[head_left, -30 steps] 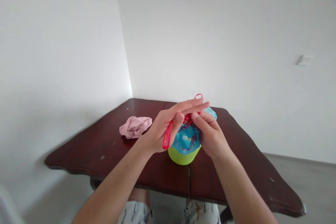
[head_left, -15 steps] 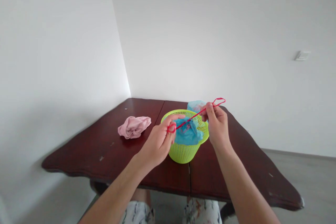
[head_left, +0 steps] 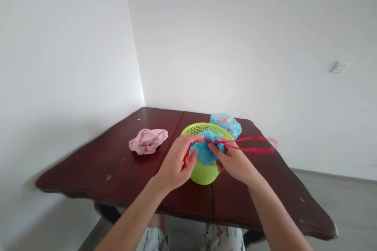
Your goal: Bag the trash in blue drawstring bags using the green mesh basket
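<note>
A lime-green mesh basket stands on the table, with a blue plastic bag bunched in and over its top. A thin red cord runs from the bag's gathered middle out to the right in a blurred loop. My left hand pinches the red cord at the basket's front left. My right hand pinches the cord and a fold of the bag close to the left hand. Part of the basket's rim is hidden behind both hands.
A crumpled pink cloth lies left of the basket on the dark red wooden table, which has a wavy edge and a central seam. White walls meet behind it, with a wall switch at the right.
My hands have come together over the basket, from holding the cord stretched apart. The bag is gathered tighter, and the cord's loop now swings out to the right.
</note>
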`<state>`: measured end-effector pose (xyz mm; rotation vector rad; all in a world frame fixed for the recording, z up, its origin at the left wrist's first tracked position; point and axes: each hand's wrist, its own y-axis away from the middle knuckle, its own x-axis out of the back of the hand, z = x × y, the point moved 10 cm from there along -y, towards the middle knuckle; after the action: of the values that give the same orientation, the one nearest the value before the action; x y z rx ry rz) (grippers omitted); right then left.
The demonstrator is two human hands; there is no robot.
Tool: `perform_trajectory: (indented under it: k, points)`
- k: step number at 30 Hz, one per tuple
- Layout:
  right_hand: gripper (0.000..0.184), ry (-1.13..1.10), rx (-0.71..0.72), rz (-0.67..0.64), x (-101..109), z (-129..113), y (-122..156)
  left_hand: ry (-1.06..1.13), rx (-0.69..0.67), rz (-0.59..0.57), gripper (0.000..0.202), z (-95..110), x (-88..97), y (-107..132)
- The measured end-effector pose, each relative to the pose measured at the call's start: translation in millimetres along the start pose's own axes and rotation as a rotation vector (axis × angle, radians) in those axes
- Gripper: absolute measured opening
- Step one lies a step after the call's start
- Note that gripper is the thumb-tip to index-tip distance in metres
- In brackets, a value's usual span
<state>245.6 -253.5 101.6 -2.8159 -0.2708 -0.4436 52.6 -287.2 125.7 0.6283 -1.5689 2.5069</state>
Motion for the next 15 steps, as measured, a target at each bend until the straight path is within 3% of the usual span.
perform_trajectory:
  k: [3,5,7,9,12,15]
  points:
    - [0.068,-0.129,0.055,0.184,32,-8,-19,0.107,-0.007,0.261,0.036,-55,23.1,40]
    - [0.072,-0.122,0.148,0.313,58,-22,-33,0.133,0.082,0.410,0.031,-110,31.6,73]
    - [0.068,0.020,0.293,0.440,84,-46,-45,0.116,0.302,0.445,0.036,-170,25.8,103]
    - [0.068,0.264,0.468,0.508,99,-77,-60,0.090,0.476,0.423,0.041,-213,14.2,128]
    - [0.077,0.618,0.697,0.513,101,-112,-93,0.093,0.584,0.372,0.038,-238,-2.6,146]
    - [0.085,0.808,0.815,0.522,101,-122,-136,0.105,0.669,0.240,0.036,-243,-21.7,152]
